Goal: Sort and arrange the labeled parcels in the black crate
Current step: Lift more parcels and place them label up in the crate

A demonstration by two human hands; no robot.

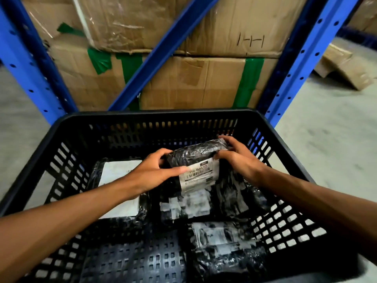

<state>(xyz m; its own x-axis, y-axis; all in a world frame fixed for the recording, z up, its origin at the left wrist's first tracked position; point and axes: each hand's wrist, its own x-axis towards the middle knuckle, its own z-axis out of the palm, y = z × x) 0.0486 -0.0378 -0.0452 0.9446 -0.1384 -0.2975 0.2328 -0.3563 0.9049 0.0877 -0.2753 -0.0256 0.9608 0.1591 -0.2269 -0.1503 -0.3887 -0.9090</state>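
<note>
The parcel (pixel 195 160), a black plastic-wrapped packet with a white barcode label facing up, sits raised at the middle of the black crate (pixel 285 217), held from both ends. The left hand (pixel 151 170) has its grip clamped on the parcel's 9 o'clock end, thumb lying across the label's edge, and the right hand (pixel 234 156) has its grip closed over the 3 o'clock end, fingers curled on top. Beneath and toward 6 o'clock lie at least two more black parcels with labels (pixel 222 248), blurred and hard to read. At 9 o'clock a parcel with a large white label (pixel 118 174) lies flat against the crate's left side. The crate floor at 7 o'clock shows bare, so the sorting looks roughly midway: some parcels appear settled, one is in hand, and the bare corner suggests placing is left to do. Behind the crate, at 12 o'clock, stand cardboard boxes (pixel 200 82) inside a blue rack (pixel 289 64).
</note>
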